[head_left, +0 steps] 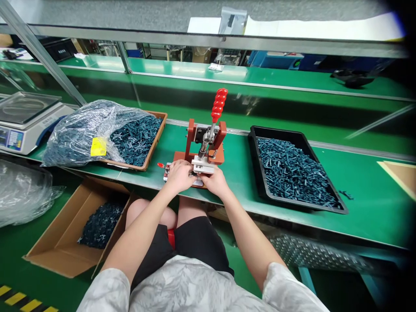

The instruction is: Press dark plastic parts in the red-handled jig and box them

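Black tray (276, 131) heaped with dark parts (292, 171); hands (180, 177) (214, 182) on toggle clamp (208, 147) — grip unclear

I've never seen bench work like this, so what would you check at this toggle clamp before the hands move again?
1. Both hands at the clamp: ok, the left hand and right hand are on the toggle clamp.
2. Red grip raised: ok.
3. Piece seated in the clamp: cannot tell, the hands hide it.
4. Black tray stocked: ok, full of dark plastic pieces.
5. Bench free of strays: not ok, stray pieces lie beside the tray.
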Motion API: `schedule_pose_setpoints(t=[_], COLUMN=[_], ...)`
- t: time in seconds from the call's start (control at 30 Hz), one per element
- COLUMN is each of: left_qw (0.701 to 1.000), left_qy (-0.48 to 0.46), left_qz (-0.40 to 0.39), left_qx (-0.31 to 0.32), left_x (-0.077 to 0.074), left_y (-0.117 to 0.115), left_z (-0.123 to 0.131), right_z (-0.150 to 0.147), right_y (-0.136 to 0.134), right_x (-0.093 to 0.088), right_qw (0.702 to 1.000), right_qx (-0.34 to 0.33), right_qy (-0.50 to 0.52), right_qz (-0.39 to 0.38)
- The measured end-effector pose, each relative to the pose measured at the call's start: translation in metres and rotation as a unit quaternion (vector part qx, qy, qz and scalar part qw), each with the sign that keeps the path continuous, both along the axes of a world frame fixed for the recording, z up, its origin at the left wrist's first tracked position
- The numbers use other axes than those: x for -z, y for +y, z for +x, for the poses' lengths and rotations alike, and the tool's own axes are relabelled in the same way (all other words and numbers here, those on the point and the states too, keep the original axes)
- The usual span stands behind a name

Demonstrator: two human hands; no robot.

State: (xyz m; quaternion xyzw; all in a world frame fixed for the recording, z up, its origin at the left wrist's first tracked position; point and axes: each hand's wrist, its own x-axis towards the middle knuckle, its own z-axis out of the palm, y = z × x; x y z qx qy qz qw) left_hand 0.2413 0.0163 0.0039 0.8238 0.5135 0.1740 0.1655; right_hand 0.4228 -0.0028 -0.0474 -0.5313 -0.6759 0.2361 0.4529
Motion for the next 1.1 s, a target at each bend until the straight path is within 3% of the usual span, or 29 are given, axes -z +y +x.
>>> schedule_pose_setpoints(t=[0.17,0.3,0.4,0.5,0.53,0.6,0.67,0.73,0.83,0.97,1.1], left_qw=[0.999,0.989,0.959,0.902,0.893,0.905,0.937,0.957,0.966,0.962,0.932], left_qy=[-0.023,-0.108,-0.205,-0.337,-0.371,-0.393,-0.346,-0.284,-0.254,-0.271,-0.361], left_qz=[0.029,0.101,0.163,0.145,0.115,0.058,0.04,0.051,0.045,0.02,0.01], left_qx=[0.012,0.024,-0.111,-0.229,-0.225,-0.15,-0.039,0.024,0.007,-0.017,-0.028], left_x=[0.005,0.013,0.012,0.008,0.007,0.007,0.009,0.01,0.011,0.015,0.017], left_y=[-0.006,-0.026,-0.023,0.005,0.015,0.028,0.03,0.024,0.014,0.015,0.024], left_z=[-0.001,-0.024,-0.056,-0.074,-0.072,-0.057,-0.036,-0.018,-0.011,-0.02,-0.021], right_z=[0.003,0.001,0.0,0.0,0.001,0.001,0.002,0.003,0.005,0.005,0.006], right_y=[0.0,-0.003,-0.005,-0.005,-0.004,-0.003,-0.003,-0.003,-0.005,-0.008,-0.003], right_x=[-0.007,-0.003,0.001,0.002,0.002,0.001,0.0,-0.003,-0.007,-0.006,-0.002], right_qw=[0.999,0.999,0.999,1.0,1.0,1.0,1.0,0.999,0.999,0.999,0.992], right_qx=[-0.035,0.002,0.011,0.005,0.003,-0.003,-0.009,-0.025,-0.045,0.025,0.036], right_qy=[-0.019,-0.024,-0.029,-0.024,-0.021,-0.02,-0.021,-0.02,-0.024,-0.018,0.039], right_qz=[0.011,0.027,0.012,0.002,0.001,0.001,0.007,0.012,0.007,-0.018,-0.115])
